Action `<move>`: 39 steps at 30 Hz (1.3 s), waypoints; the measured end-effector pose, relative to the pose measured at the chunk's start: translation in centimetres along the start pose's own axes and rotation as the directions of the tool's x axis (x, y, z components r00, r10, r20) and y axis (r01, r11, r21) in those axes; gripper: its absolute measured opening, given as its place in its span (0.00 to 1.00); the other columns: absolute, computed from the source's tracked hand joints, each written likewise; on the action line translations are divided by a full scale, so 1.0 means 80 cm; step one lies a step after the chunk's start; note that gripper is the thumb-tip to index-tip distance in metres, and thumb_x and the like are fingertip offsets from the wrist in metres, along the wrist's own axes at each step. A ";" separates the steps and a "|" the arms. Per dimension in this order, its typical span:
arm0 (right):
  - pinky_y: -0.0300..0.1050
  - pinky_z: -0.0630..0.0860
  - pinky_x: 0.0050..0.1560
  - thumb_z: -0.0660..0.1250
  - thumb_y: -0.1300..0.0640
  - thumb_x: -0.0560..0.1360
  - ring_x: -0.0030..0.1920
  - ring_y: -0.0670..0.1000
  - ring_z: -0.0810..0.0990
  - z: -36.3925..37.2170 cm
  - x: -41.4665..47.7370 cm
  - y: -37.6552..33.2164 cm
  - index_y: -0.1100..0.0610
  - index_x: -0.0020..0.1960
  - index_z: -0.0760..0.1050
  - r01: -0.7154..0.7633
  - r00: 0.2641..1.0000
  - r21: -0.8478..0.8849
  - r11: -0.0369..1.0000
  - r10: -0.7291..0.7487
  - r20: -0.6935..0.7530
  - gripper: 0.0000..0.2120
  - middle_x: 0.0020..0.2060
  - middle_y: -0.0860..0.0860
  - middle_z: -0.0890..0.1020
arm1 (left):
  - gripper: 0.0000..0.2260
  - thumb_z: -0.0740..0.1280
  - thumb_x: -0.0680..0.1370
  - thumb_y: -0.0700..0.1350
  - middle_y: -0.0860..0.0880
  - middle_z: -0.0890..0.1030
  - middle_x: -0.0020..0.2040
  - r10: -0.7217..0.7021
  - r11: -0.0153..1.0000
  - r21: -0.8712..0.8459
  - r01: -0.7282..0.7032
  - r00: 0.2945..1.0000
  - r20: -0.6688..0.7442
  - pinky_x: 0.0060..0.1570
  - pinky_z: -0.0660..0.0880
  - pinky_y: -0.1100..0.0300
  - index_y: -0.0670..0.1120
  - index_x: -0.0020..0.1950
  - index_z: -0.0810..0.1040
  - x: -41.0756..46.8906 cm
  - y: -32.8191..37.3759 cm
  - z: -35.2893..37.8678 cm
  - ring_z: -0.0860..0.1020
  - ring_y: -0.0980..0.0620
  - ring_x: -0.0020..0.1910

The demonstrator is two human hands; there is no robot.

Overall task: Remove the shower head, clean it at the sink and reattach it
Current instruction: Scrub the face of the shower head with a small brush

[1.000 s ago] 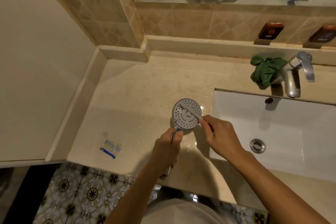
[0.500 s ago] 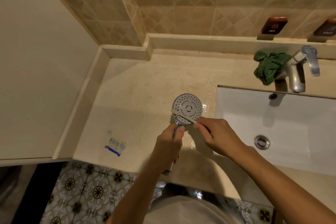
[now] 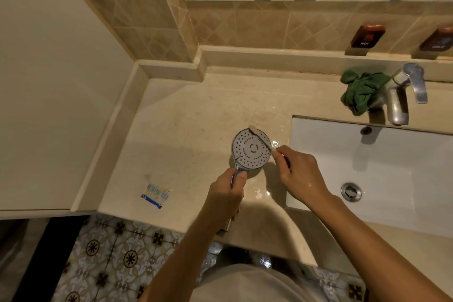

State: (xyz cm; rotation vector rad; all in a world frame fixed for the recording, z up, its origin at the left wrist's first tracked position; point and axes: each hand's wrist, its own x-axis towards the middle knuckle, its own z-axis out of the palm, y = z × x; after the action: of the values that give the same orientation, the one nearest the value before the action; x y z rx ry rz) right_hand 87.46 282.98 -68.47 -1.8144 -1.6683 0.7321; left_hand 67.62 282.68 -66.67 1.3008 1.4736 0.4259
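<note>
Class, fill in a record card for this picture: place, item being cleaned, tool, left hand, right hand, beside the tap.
place: countertop, left of the sink
item being cleaned: shower head, face up
tool: white toothbrush across its face
left hand: grips the shower head's handle
right hand: holds the toothbrush
beside the tap: crumpled green cloth

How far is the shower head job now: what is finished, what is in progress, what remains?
Done: the shower head is detached, over the counter beside the sink. In hand: the left hand grips its handle, the right hand holds a small white brush on its face. Left: rinsing, reattaching.
</note>
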 end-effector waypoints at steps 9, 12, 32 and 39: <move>0.45 0.72 0.36 0.63 0.56 0.85 0.33 0.52 0.79 -0.006 0.002 -0.002 0.59 0.49 0.82 0.065 0.996 -0.008 0.998 -0.064 0.061 0.11 0.33 0.50 0.81 | 0.11 0.61 0.86 0.49 0.48 0.76 0.34 -0.006 1.000 0.001 0.006 1.000 0.007 0.25 0.70 0.63 0.48 0.46 0.74 -0.003 -0.007 -0.002 0.72 0.56 0.26; 0.46 0.73 0.36 0.63 0.55 0.85 0.34 0.52 0.80 -0.002 -0.011 -0.006 0.57 0.50 0.82 0.152 0.969 -0.024 0.988 -0.144 0.201 0.11 0.34 0.51 0.83 | 0.10 0.61 0.87 0.46 0.48 0.73 0.33 -0.009 0.994 -0.106 0.013 0.999 0.032 0.23 0.69 0.62 0.48 0.45 0.74 -0.004 -0.007 -0.005 0.69 0.56 0.24; 0.48 0.77 0.38 0.62 0.52 0.85 0.34 0.50 0.80 -0.026 0.002 0.020 0.56 0.49 0.82 0.187 0.961 -0.059 0.981 -0.170 0.218 0.14 0.34 0.50 0.83 | 0.09 0.61 0.87 0.46 0.47 0.71 0.34 0.017 0.974 -0.228 0.011 0.993 0.118 0.21 0.69 0.62 0.52 0.47 0.75 -0.011 -0.007 -0.014 0.69 0.55 0.23; 0.46 0.76 0.37 0.63 0.53 0.85 0.33 0.49 0.79 -0.026 0.001 0.005 0.56 0.49 0.83 0.297 0.914 -0.050 0.954 -0.269 0.304 0.13 0.35 0.49 0.84 | 0.09 0.61 0.87 0.47 0.49 0.72 0.33 0.013 0.976 -0.216 0.011 0.993 0.113 0.22 0.69 0.63 0.51 0.48 0.76 -0.011 -0.006 -0.019 0.70 0.55 0.23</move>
State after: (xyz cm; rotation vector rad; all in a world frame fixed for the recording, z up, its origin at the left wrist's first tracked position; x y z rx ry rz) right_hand 89.23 282.92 -67.37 -1.5296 -2.1396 0.8357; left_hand 65.94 282.31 -66.08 1.1337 1.2929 0.4905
